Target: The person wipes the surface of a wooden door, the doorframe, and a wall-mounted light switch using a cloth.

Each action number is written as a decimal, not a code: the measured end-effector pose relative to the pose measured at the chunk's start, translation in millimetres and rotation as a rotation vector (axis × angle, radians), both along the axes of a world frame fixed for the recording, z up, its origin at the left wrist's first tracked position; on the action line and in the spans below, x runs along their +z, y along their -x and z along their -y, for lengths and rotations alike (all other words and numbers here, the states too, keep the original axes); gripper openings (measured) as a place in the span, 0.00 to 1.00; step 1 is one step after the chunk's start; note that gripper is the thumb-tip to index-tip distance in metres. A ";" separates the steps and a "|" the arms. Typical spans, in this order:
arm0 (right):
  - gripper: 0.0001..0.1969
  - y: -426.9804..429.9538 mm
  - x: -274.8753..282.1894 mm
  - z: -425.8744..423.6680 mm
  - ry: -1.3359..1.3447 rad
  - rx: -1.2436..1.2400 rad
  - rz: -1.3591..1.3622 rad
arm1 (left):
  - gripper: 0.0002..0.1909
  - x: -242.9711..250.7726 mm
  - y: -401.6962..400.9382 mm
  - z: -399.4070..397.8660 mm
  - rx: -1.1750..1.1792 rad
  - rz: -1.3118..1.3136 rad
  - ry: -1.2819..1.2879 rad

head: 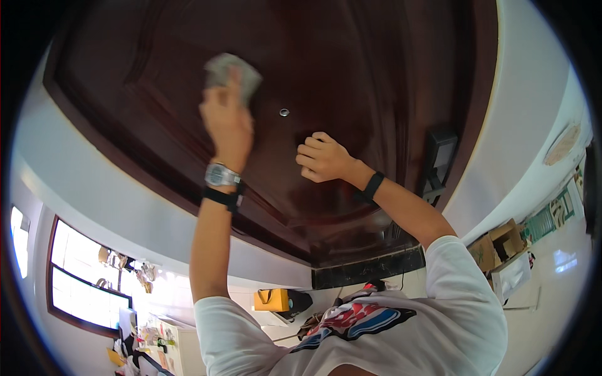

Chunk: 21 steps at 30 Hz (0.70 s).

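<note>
A dark reddish-brown panelled door (320,61) fills the upper middle of the head view. My left hand (229,115), blurred, holds a folded greyish cloth (223,66) flat against the door's upper left part. A metal watch (222,175) and a black band are on that wrist. A small round peephole (284,112) lies between the hands. My right hand (323,157) is closed in a loose fist close to the door, below and right of the peephole, and no object shows in it. Another black band is around the right wrist.
A black door lock with a handle (438,162) sits at the door's right side. Below it on the floor are open cardboard boxes (505,239). An orange-yellow bag (271,300) stands near a black stone threshold (371,269). A cluttered white cabinet (181,343) and a window are at lower left.
</note>
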State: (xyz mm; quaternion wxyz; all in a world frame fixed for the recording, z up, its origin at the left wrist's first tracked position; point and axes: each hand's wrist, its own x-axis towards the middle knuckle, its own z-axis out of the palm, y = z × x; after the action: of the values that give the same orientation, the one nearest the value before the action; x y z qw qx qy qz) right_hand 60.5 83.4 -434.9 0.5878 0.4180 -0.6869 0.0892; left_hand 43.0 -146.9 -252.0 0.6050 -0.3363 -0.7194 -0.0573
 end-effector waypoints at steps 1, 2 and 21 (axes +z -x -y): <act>0.08 -2.7 3.2 3.4 -0.004 -0.011 0.010 | 0.46 -22.0 -4.8 -4.6 0.051 0.067 0.116; 0.08 -4.7 5.7 4.9 -0.008 -0.002 -0.005 | 0.40 -34.5 -12.4 -14.4 -0.058 0.045 0.214; 0.07 -61.8 -12.4 -37.1 -0.198 0.057 0.281 | 0.43 67.9 -38.1 -101.7 0.029 -0.056 -0.186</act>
State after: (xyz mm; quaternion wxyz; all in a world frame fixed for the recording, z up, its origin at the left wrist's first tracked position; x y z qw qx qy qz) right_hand 122.4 120.5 -447.4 0.4391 0.4764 -0.7557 0.0955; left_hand 81.1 -45.2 -184.1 0.6542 -0.2701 -0.6985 -0.1056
